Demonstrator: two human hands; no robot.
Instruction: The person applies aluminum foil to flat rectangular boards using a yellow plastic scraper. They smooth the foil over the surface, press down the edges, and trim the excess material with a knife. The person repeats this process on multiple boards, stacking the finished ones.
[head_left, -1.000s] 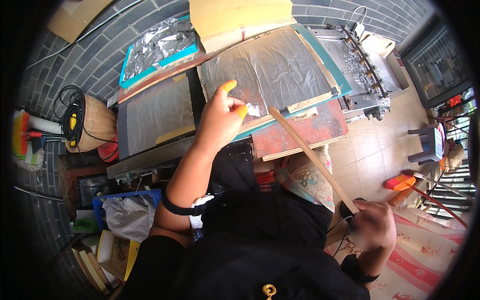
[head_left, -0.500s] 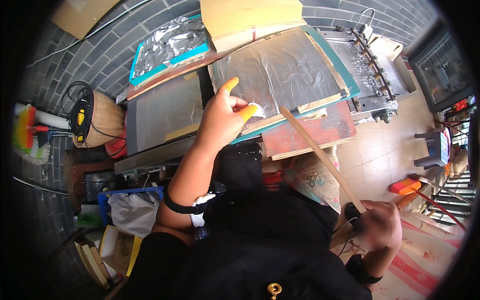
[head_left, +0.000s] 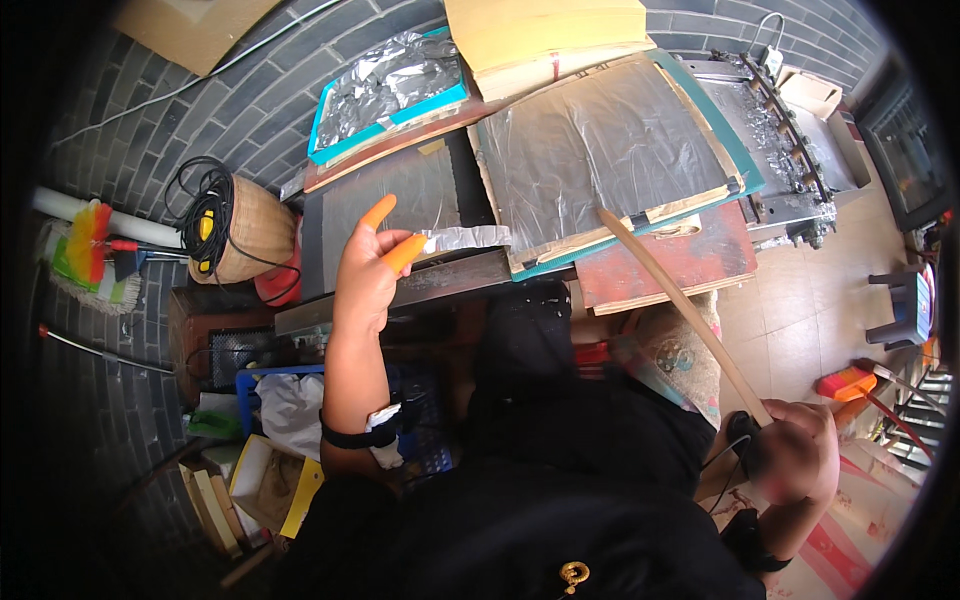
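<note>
My left hand (head_left: 365,280) wears orange finger covers on thumb and index finger. Its thumb pinches the end of a narrow silvery foil strip (head_left: 470,238). The strip stretches sideways, its far end at the front left edge of a wrinkled grey foil sheet (head_left: 610,150) on a thick stack of paper. Low on the right, my right hand (head_left: 818,440) grips a long wooden stick (head_left: 690,315). The stick slants up leftward, its tip at the sheet's front edge. A blurred patch partly hides the right-hand grip.
A second foil sheet (head_left: 400,195) lies to the left. Behind are a turquoise tray (head_left: 330,140) of crumpled foil and a yellow paper stack (head_left: 560,45). A reddish board (head_left: 670,265) juts out under the pad. At right stands a metal frame (head_left: 795,150); at left, a basket (head_left: 258,230) with black cable.
My left hand has moved left, away from the stick's tip, and a foil strip now stretches from its thumb. My right hand still holds the stick. The view has shifted a little.
</note>
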